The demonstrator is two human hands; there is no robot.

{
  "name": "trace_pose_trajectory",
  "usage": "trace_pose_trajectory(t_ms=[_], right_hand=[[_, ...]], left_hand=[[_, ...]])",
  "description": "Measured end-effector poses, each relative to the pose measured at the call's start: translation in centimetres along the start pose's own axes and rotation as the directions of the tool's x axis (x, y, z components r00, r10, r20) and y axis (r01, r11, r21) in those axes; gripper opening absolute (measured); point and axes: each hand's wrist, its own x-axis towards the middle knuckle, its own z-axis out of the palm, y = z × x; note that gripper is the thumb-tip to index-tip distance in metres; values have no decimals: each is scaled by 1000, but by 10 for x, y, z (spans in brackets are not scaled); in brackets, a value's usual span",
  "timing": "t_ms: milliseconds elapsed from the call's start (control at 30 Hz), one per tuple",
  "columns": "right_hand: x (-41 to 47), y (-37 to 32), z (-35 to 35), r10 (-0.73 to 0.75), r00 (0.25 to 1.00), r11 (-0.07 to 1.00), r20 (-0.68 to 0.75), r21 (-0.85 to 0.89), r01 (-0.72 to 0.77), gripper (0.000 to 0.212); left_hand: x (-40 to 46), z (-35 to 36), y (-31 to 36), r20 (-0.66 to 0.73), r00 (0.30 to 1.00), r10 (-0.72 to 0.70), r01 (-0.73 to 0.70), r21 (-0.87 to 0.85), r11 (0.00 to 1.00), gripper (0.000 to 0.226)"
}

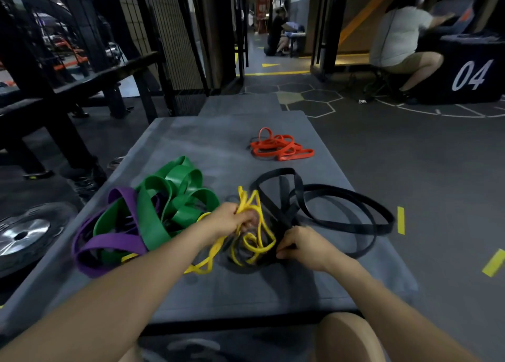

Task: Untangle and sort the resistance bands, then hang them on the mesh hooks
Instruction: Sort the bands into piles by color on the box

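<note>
The yellow bands lie knotted into the black bands near the middle of the mat's near half, and that knot is what both hands work on. The left hand has its fingers curled round a bunch of yellow loops and lifts them off the grey mat. The right hand pinches the black strands where they cross the yellow, pressing them down just beside the left hand.

Toward the mat's left edge, the green bands and purple bands are heaped in a tangle of their own, touching the yellow at its left end. The orange bands sit apart near the far right corner, apparently already sorted out.

The step in hand looks like the untangling, separating yellow from black; hanging has not begun, and no mesh hooks can be made out for certain. The next move probably calls for drawing the yellow loops clear while the black is held still, finding which loop passes through which rather than tugging the knot tighter.
</note>
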Motion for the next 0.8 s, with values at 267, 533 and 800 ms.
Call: trace_pose_trajectory(t_ms=[267, 533, 800], right_hand=[[4, -3, -8, 96, 992, 995, -87, -3, -97, 19], [14, 0, -15, 404, 897, 900, -179, -99, -425, 23], [10, -3, -22, 350, 897, 937, -270, 111, -333, 26]], left_hand=[[2, -59, 68, -277, 956, -101, -110, -654, 749, 35], [-18, -121, 71, -552, 812, -192, -358, -730, 582, 46], [-21, -99, 49, -387, 922, -7, -55, -150, 987, 36]])
